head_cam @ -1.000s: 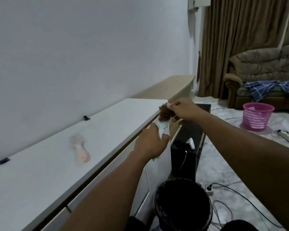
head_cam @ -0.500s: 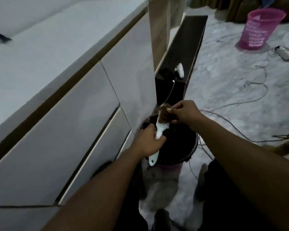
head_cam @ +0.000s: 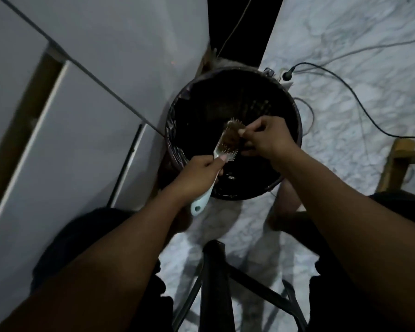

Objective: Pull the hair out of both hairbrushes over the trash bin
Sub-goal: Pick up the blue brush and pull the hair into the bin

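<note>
I look straight down at a black round trash bin (head_cam: 290, 109) lined with a dark bag. My left hand (head_cam: 198, 172) grips the handle of a pale blue-white hairbrush (head_cam: 222, 150), whose head is held over the bin's opening. A clump of brown hair (head_cam: 233, 137) sits in the bristles. My right hand (head_cam: 267, 136) pinches that hair at the brush head with thumb and fingers. The second hairbrush is out of view.
White cabinet drawers (head_cam: 70, 116) stand to the left of the bin. Cables and a plug (head_cam: 288, 74) lie across the marbled floor (head_cam: 357, 56) at the right. A wooden leg (head_cam: 393, 164) is at the right edge. A dark chair frame (head_cam: 216, 283) is below me.
My view has swung down from the cabinet top to directly above the bin. Both hands carried the brush down over the bin's opening, the right hand still on the hair.
</note>
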